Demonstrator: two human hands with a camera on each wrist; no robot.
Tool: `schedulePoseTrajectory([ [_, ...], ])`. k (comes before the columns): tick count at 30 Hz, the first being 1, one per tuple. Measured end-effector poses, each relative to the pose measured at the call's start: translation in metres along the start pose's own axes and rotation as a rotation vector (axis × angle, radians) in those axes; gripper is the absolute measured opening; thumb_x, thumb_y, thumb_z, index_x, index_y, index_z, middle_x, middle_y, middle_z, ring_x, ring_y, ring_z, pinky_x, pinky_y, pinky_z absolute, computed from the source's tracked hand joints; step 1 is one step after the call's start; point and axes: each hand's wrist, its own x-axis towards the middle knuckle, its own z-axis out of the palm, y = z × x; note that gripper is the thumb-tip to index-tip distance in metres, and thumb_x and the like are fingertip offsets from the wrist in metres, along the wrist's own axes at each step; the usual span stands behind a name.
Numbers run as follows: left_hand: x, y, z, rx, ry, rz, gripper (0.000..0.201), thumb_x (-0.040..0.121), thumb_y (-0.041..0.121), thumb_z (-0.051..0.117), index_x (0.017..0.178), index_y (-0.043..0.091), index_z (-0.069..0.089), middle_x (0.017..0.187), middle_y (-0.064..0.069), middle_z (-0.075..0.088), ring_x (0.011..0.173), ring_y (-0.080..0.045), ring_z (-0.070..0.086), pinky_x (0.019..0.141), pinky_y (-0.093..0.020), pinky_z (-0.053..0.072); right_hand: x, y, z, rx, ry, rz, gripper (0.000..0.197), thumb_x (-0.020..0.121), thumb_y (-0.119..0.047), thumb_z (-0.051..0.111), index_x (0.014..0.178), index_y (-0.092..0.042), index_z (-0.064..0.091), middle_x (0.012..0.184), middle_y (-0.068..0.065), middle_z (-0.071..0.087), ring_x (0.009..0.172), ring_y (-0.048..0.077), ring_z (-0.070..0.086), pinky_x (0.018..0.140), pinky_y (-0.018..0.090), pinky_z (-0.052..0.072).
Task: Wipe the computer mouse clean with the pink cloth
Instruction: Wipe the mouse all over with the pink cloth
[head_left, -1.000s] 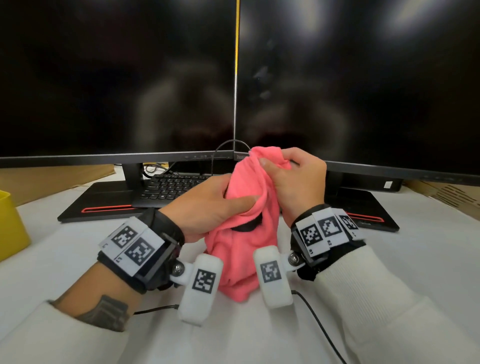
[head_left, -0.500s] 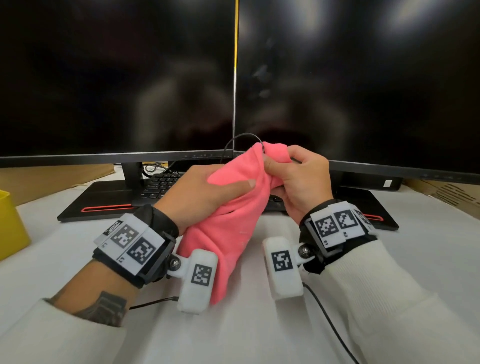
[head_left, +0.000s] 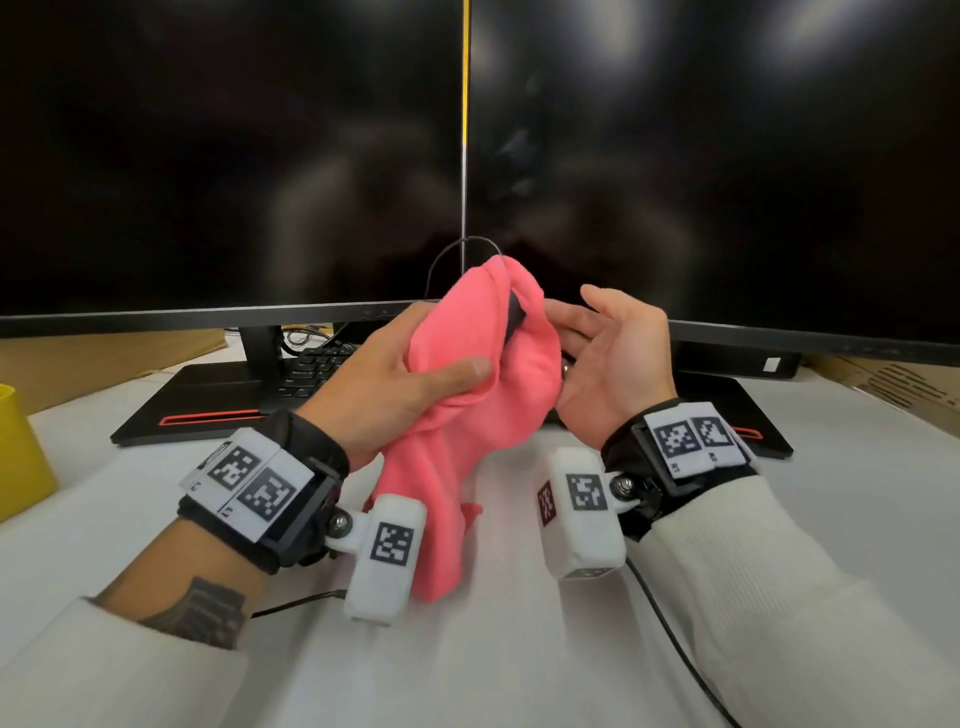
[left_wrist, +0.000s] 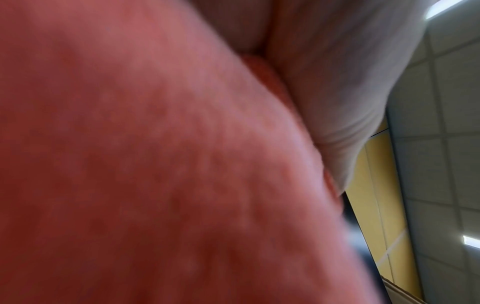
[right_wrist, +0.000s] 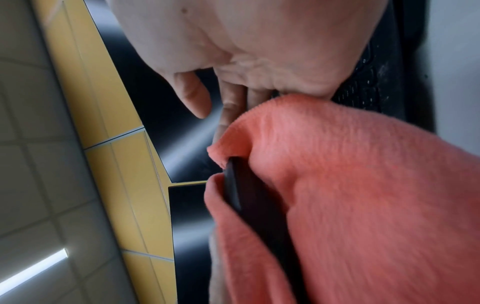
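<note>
Inside pink cloth, mouse stands upright.

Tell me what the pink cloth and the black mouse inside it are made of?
The pink cloth looks like soft fleece or microfibre: the right wrist view shows a fuzzy nap, and it folds limply. The mouse, mostly wrapped up, looks like smooth hard black plastic with a dull sheen, though only a sliver shows.
</note>
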Motion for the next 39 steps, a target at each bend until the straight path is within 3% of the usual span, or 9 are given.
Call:
schedulePoseTrajectory([
  [3, -0.001, 0.005, 0.004, -0.064, 0.021, 0.006, 0.051, 0.078, 0.042, 0.080, 0.124, 0.024, 0.070, 0.118, 0.001, 0.079, 0.113, -0.016, 0.074, 0.099, -0.033, 0.058, 0.001, 0.000, 0.001, -0.011, 0.012, 0.034, 0.036, 0.094, -0.036, 0.057, 0.085, -0.007, 0.075, 0.100, 0.014, 0.074, 0.103, 0.034, 0.065, 0.103, 0.046, 0.051],
  [7, 0.001, 0.006, 0.006, -0.012, 0.104, 0.039, 0.022, 0.094, 0.043, 0.069, 0.107, 0.027, 0.078, 0.099, 0.011, 0.082, 0.092, 0.002, 0.073, 0.081, -0.016, 0.055, -0.001, 0.000, 0.006, -0.064, 0.071, 0.003, 0.023, 0.093, -0.031, 0.062, 0.078, -0.015, 0.065, 0.077, 0.004, 0.071, 0.070, 0.022, 0.064, 0.068, 0.031, 0.052],
  [12, 0.006, -0.001, 0.001, 0.019, 0.207, -0.035, 0.046, 0.089, 0.065, 0.057, 0.089, 0.028, 0.084, 0.100, -0.001, 0.083, 0.101, -0.020, 0.076, 0.101, -0.048, 0.058, 0.004, -0.004, 0.009, -0.338, 0.334, -0.529, 0.011, 0.078, -0.021, 0.070, 0.071, -0.015, 0.065, 0.067, 0.002, 0.064, 0.063, 0.016, 0.056, 0.063, 0.032, 0.048],
  [16, 0.008, -0.004, 0.003, 0.013, 0.223, -0.042, 0.045, 0.091, 0.063, 0.054, 0.090, 0.030, 0.083, 0.099, 0.003, 0.083, 0.102, -0.016, 0.076, 0.103, -0.047, 0.057, -0.003, -0.005, 0.015, -0.418, 0.055, -0.387, 0.011, 0.083, -0.017, 0.070, 0.078, -0.007, 0.069, 0.064, 0.005, 0.066, 0.051, 0.018, 0.054, 0.051, 0.027, 0.039],
  [23, 0.004, -0.004, 0.008, 0.139, 0.092, 0.038, 0.031, 0.107, 0.041, 0.053, 0.115, 0.023, 0.077, 0.112, 0.002, 0.080, 0.108, -0.011, 0.073, 0.094, -0.026, 0.056, -0.003, 0.007, 0.018, -0.575, -0.004, -0.130, 0.029, 0.088, -0.021, 0.080, 0.109, -0.007, 0.065, 0.107, 0.020, 0.076, 0.080, 0.029, 0.075, 0.061, 0.031, 0.059],
  [26, 0.001, -0.005, 0.008, 0.171, -0.024, 0.045, 0.017, 0.103, 0.031, 0.061, 0.110, 0.025, 0.075, 0.099, 0.009, 0.079, 0.090, 0.003, 0.071, 0.081, -0.013, 0.053, -0.005, 0.006, 0.017, -0.530, -0.006, -0.063, 0.031, 0.085, -0.016, 0.080, 0.107, -0.011, 0.058, 0.102, 0.019, 0.074, 0.097, 0.038, 0.078, 0.067, 0.038, 0.065],
  [32, -0.006, 0.002, 0.008, 0.061, -0.220, -0.016, 0.019, 0.092, 0.033, 0.067, 0.104, 0.022, 0.075, 0.084, 0.009, 0.077, 0.075, -0.002, 0.070, 0.069, -0.018, 0.054, -0.011, 0.002, 0.015, -0.444, -0.084, -0.028, 0.030, 0.086, -0.011, 0.082, 0.078, -0.015, 0.053, 0.072, 0.008, 0.068, 0.073, 0.031, 0.069, 0.074, 0.053, 0.064],
  [36, -0.003, 0.008, 0.009, -0.282, -0.131, -0.159, 0.031, 0.101, 0.032, 0.060, 0.092, 0.009, 0.079, 0.088, -0.012, 0.071, 0.077, -0.018, 0.065, 0.074, -0.032, 0.053, -0.012, 0.001, 0.015, -0.360, -0.102, -0.041, 0.046, 0.085, -0.011, 0.085, 0.119, -0.005, 0.055, 0.094, 0.016, 0.076, 0.080, 0.031, 0.076, 0.076, 0.053, 0.066],
  [39, -0.002, 0.011, 0.004, -0.507, -0.063, -0.268, 0.031, 0.078, 0.017, 0.060, 0.098, 0.001, 0.078, 0.098, -0.020, 0.072, 0.087, -0.028, 0.068, 0.086, -0.037, 0.056, -0.012, 0.001, 0.016, -0.309, -0.130, -0.041, 0.054, 0.083, -0.014, 0.087, 0.126, -0.004, 0.055, 0.099, 0.016, 0.077, 0.086, 0.030, 0.078, 0.085, 0.061, 0.063],
])
